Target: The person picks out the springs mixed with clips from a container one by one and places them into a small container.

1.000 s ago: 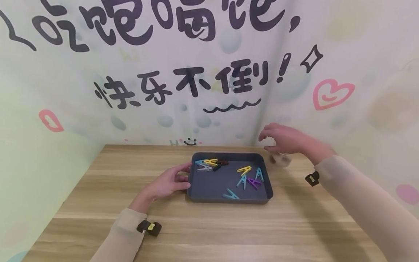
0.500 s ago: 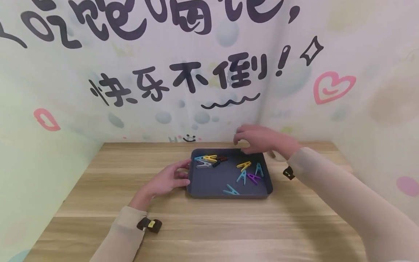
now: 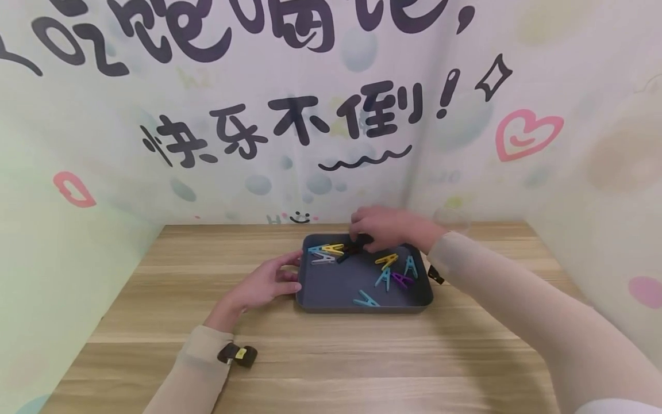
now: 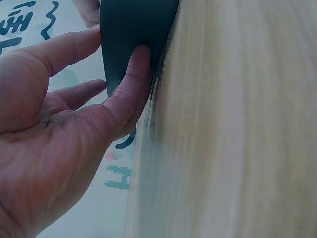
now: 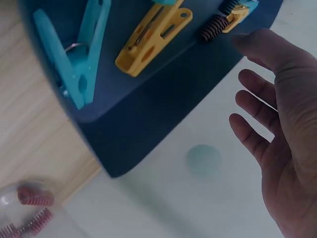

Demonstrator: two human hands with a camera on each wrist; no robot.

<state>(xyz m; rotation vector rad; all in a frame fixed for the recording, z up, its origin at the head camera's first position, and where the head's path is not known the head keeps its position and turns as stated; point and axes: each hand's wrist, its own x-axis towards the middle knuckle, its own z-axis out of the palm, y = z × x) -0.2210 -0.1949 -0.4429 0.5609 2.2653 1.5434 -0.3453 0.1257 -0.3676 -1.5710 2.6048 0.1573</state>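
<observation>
A dark grey tray lies on the table with several plastic clothespins in it. My left hand touches the tray's left wall from outside; in the left wrist view, nearly straight fingers rest against that wall. My right hand reaches over the tray's back edge, fingers lightly bent. Dark ribbed coils lie near its thumb in the right wrist view, with no thing visible between the fingers. A yellow clothespin, a purple clothespin and teal clothespins lie to the right. A pale grey clothespin lies at left.
A clear round container with reddish ribbed coils stands just right of the tray, mostly behind my right forearm in the head view. A printed white cloth hangs behind the wooden table.
My right hand has moved left from above the clear container to over the back of the tray, near the dark coils. The left hand stays at the tray's left wall.
</observation>
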